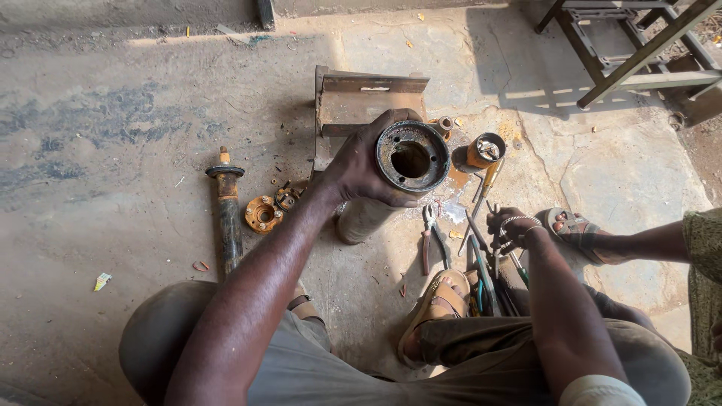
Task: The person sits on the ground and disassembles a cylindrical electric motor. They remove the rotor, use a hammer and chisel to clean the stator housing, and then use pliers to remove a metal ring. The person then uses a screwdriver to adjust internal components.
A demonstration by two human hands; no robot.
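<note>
My left hand (359, 164) grips a heavy, rusty metal cylinder (410, 159) near its flanged open end, which tilts up toward the camera; its other end rests on the concrete floor. My right hand (510, 228) reaches down to a pile of hand tools (481, 259) by my right foot, fingers curled around the handle of one thin tool. Pliers (429, 237) lie just left of that pile.
A rusty shaft (228, 218) lies at left with an orange flange (262, 214) beside it. A metal bracket (361, 105) stands behind the cylinder, a small orange can (485, 150) to its right. Another person's foot (573, 225) is at right. A metal frame (639, 45) occupies the top right.
</note>
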